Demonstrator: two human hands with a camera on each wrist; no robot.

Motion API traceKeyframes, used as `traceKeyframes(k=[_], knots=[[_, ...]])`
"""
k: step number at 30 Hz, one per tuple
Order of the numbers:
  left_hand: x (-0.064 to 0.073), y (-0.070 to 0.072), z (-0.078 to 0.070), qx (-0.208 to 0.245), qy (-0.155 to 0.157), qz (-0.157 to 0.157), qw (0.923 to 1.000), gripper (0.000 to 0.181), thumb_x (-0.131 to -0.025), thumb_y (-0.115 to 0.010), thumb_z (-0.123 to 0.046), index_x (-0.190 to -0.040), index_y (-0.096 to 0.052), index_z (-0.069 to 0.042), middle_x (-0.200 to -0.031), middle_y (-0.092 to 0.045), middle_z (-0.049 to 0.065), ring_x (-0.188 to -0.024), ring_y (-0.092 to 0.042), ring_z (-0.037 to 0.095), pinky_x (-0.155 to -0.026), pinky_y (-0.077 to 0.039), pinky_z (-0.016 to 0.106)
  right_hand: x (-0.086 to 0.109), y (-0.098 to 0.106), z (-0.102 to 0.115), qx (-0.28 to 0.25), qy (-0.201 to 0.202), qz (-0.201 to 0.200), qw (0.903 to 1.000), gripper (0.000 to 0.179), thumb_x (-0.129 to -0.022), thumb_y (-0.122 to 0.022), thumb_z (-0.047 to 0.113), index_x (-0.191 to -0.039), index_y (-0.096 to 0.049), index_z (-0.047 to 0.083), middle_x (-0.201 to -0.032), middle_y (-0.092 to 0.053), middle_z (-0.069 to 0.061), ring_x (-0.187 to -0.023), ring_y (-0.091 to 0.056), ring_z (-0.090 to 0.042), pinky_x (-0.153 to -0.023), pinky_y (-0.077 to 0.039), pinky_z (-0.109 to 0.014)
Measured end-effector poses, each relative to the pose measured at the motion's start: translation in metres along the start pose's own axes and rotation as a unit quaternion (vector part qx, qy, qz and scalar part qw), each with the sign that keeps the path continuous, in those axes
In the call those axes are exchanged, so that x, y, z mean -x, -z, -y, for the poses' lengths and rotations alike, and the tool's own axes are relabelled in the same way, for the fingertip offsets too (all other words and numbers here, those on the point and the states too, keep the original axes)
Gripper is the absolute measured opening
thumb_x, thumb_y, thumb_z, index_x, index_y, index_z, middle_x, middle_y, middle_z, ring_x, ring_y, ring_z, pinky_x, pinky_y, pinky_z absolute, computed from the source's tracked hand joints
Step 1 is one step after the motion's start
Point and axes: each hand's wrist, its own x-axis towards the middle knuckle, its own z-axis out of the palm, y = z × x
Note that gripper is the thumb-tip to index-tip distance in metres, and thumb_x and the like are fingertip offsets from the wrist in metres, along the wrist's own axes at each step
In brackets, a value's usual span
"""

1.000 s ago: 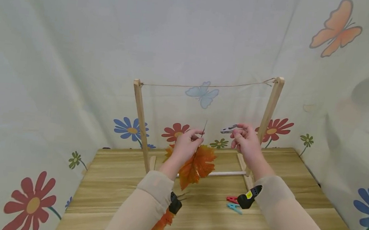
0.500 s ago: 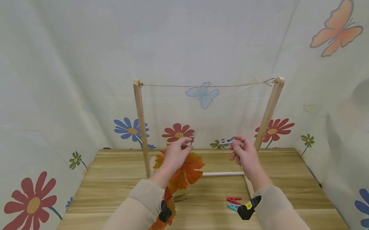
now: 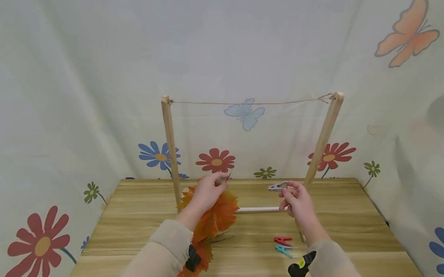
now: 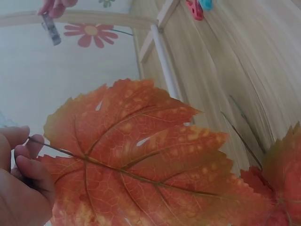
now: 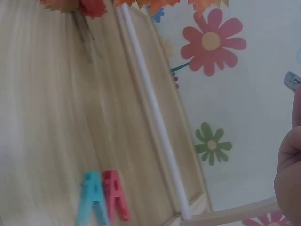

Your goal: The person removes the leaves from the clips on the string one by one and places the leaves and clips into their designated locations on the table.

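My left hand [image 3: 207, 195] pinches the thin dark stem of an orange artificial maple leaf [image 4: 136, 155], which hangs below the fingers. To its right, my right hand [image 3: 297, 201] holds a pale grey clothespin [image 3: 277, 186] between thumb and fingers, its tip pointing left. The left wrist view shows this clothespin near the frame's upright, apart from the leaf. More orange leaves [image 3: 200, 261] lie on the table beneath my left forearm, their stems pointing right. Both hands are below the twine [image 3: 217, 104] strung between two wooden posts.
The wooden frame has a left post [image 3: 170, 147], a right post [image 3: 324, 139] and a white bar [image 3: 259, 209] low between them. A red clothespin [image 3: 283, 240] and a blue clothespin [image 3: 284, 250] lie on the wooden table [image 3: 245, 270]. A printed curtain [image 3: 255, 39] hangs behind.
Both hands have come down, the left also shifting leftward with the leaf. The right hand still holds the grey clothespin, lower than before.
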Motion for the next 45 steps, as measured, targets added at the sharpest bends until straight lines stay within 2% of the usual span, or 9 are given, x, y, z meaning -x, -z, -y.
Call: traceKeyframes(k=[6, 11, 14, 16, 23, 26, 34, 41, 45], knots=[[0.005, 0.004, 0.007, -0.018, 0.009, 0.043, 0.9989, 0.027, -0.091, -0.062, -0.016, -0.118, -0.065, -0.016, -0.087, -0.063, 0.003, -0.069, -0.055, 0.017, -0.061, -0.047, 0.03, 0.006, 0.004, -0.019, -0.005, -0.017, 0.0, 0.9998, 0.043, -0.1, -0.045, 0.015, -0.135, -0.028, -0.003, -0.092, -0.057, -0.003, -0.058, -0.057, -0.01, -0.042, -0.031, -0.019], [0.007, 0.007, 0.014, -0.026, 0.003, 0.057, 0.9981, 0.027, -0.091, -0.062, -0.015, -0.118, -0.065, -0.017, -0.083, -0.062, 0.002, -0.065, -0.053, 0.017, -0.059, -0.046, 0.029, 0.01, 0.008, -0.028, -0.005, -0.024, 0.005, 0.9997, 0.042, -0.1, -0.044, 0.014, -0.134, -0.027, -0.004, -0.093, -0.06, -0.004, -0.058, -0.058, -0.01, -0.041, -0.03, -0.019], [0.007, 0.01, 0.02, -0.05, -0.001, 0.065, 0.9966, 0.028, -0.091, -0.061, -0.016, -0.12, -0.064, -0.018, -0.085, -0.062, 0.002, -0.069, -0.055, 0.016, -0.06, -0.046, 0.029, 0.013, 0.011, -0.033, -0.006, -0.033, 0.007, 0.9994, 0.042, -0.1, -0.044, 0.013, -0.134, -0.027, -0.004, -0.093, -0.06, -0.005, -0.058, -0.058, -0.01, -0.04, -0.03, -0.019], [0.006, 0.01, 0.025, -0.067, -0.003, 0.072, 0.9951, 0.028, -0.092, -0.061, -0.016, -0.12, -0.064, -0.019, -0.087, -0.063, 0.002, -0.072, -0.056, 0.015, -0.061, -0.047, 0.029, 0.016, 0.012, -0.037, -0.004, -0.041, 0.007, 0.9991, 0.043, -0.1, -0.045, 0.015, -0.135, -0.029, -0.003, -0.097, -0.06, -0.011, -0.059, -0.058, -0.01, -0.041, -0.031, -0.019], [0.009, 0.004, 0.044, -0.106, -0.01, 0.095, 0.9898, 0.024, -0.092, -0.06, -0.016, -0.115, -0.066, -0.018, -0.095, -0.066, 0.003, -0.079, -0.06, 0.017, -0.064, -0.048, 0.031, 0.025, 0.018, -0.052, -0.006, -0.048, -0.001, 0.9988, 0.046, -0.098, -0.051, 0.016, -0.135, -0.033, -0.003, -0.095, -0.063, -0.008, -0.059, -0.056, -0.009, -0.043, -0.031, -0.019], [0.012, 0.002, 0.051, -0.118, -0.016, 0.099, 0.988, 0.024, -0.091, -0.061, -0.015, -0.114, -0.067, -0.017, -0.097, -0.067, 0.003, -0.08, -0.06, 0.017, -0.064, -0.048, 0.031, 0.028, 0.02, -0.058, -0.021, -0.05, 0.01, 0.9985, 0.046, -0.097, -0.051, 0.015, -0.134, -0.033, -0.005, -0.094, -0.064, -0.009, -0.057, -0.055, -0.009, -0.042, -0.031, -0.018], [0.023, -0.003, 0.069, -0.113, -0.012, 0.101, 0.9883, 0.024, -0.09, -0.062, -0.014, -0.113, -0.068, -0.016, -0.095, -0.066, 0.003, -0.078, -0.059, 0.016, -0.066, -0.047, 0.032, 0.037, 0.029, -0.076, -0.049, -0.065, 0.017, 0.9965, 0.042, -0.096, -0.052, 0.01, -0.13, -0.033, -0.006, -0.09, -0.065, -0.008, -0.052, -0.054, -0.009, -0.04, -0.029, -0.018], [0.03, -0.005, 0.084, -0.12, -0.052, 0.089, 0.9874, 0.021, -0.087, -0.064, -0.007, -0.108, -0.069, -0.009, -0.099, -0.068, 0.007, -0.079, -0.061, 0.021, -0.069, -0.049, 0.035, 0.047, 0.033, -0.092, -0.059, -0.081, 0.019, 0.9948, 0.047, -0.094, -0.055, 0.01, -0.131, -0.032, -0.008, -0.088, -0.066, -0.009, -0.051, -0.05, -0.007, -0.041, -0.026, -0.018], [0.033, -0.007, 0.093, -0.14, -0.057, 0.098, 0.9836, 0.018, -0.087, -0.064, -0.007, -0.104, -0.07, -0.008, -0.096, -0.068, 0.007, -0.083, -0.063, 0.024, -0.071, -0.05, 0.039, 0.054, 0.033, -0.1, -0.06, -0.096, 0.016, 0.9934, 0.048, -0.094, -0.055, 0.009, -0.132, -0.031, -0.008, -0.089, -0.066, -0.01, -0.049, -0.049, -0.006, -0.04, -0.026, -0.017]])
